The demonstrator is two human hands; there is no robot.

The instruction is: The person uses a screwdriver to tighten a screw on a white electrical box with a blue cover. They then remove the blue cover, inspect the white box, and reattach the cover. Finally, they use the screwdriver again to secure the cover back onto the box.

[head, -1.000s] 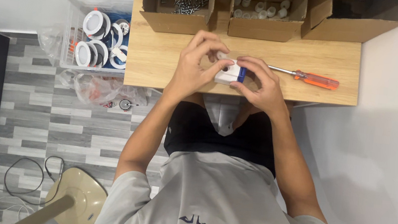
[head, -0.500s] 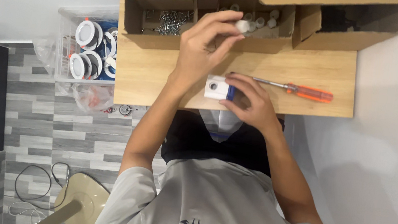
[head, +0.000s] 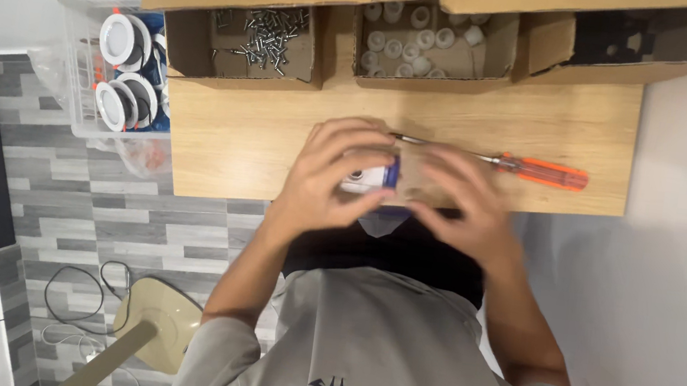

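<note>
My left hand [head: 328, 189] and my right hand [head: 466, 206] are brought together over the near edge of the wooden table [head: 228, 140]. Between them they hold a small white and blue device [head: 371, 179], mostly covered by my fingers. The left hand's fingers curl over its top; the right hand cups its right side. An orange-handled screwdriver [head: 538, 171] lies on the table just beyond my right hand, shaft pointing left.
Three open cardboard boxes line the table's far edge: one with screws [head: 267, 35], one with small white caps [head: 419, 41], one with dark parts [head: 633, 41]. A clear bin of round white lamps [head: 119, 61] stands left of the table. A stool [head: 158, 319] and cable sit on the floor.
My left hand reached to the box of white caps, took a small white piece, and has come back down to join the right hand on the device.
</note>
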